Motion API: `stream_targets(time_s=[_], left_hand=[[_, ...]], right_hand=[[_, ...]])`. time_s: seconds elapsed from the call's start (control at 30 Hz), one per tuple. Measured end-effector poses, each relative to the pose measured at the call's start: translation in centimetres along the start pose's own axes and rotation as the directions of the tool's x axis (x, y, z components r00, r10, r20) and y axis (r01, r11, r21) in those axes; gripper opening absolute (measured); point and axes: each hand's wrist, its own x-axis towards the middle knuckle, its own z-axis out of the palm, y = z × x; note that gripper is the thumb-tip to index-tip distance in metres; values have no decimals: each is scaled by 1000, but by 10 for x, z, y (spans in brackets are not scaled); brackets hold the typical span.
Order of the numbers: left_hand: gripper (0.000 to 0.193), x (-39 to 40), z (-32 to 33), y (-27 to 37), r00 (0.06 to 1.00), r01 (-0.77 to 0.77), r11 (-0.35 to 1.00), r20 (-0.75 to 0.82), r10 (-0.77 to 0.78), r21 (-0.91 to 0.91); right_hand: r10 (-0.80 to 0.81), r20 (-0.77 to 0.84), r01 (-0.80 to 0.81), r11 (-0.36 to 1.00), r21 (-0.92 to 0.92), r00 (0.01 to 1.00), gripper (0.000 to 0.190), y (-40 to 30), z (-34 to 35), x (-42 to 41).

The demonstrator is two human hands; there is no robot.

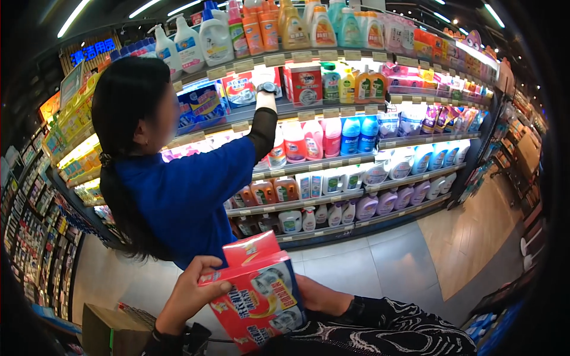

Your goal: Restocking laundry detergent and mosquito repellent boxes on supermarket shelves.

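Low in front of my body I hold a red cardboard carton [256,307] with pictures of metal washing machine drums and printed writing. My left hand [193,289] grips its left upper edge, thumb on the front face and fingers over the top. On the right side my right hand [323,296] supports it, the fingers partly hidden behind the box. Just behind it rises a second red panel [251,249], likely another carton; its lower part is hidden. Similar red-and-white cartons [240,90] stand on the shelf ahead, beside more red cartons [303,83].
A co-worker in a blue shirt [187,187] stands close at the left, one hand [266,79] with a watch at the shelf cartons. Shelving [311,167] full of detergent bottles spans the front. A brown cardboard box [113,329] sits at the lower left. Tiled floor [356,267] lies beyond.
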Motion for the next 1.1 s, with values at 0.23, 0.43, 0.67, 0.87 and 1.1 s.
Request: stream_targets(time_s=[0.23, 0.43, 0.67, 0.87, 1.1], left_hand=[[55, 30, 97, -41, 999, 25, 967, 44, -14, -255], [67, 23, 147, -63, 993, 95, 946, 97, -68, -311], [54, 41, 137, -63, 996, -78, 891, -74, 50, -446], [50, 68, 96, -54, 993, -105, 945, -79, 85, -310], [59, 100, 71, -5, 818, -549, 800, 352, 454, 244]], right_hand=[[-46, -185, 71, 989, 129, 982, 44, -36, -42, -56], [-94, -203, 114, 989, 93, 975, 43, -46, -64, -79], [-281, -407, 251, 960, -128, 869, 48, -74, -93, -41], [-566, -365, 524, 824, -216, 739, 62, -148, -76, -46], [-647, -250, 579, 759, -298, 720, 54, -194, -66, -20]])
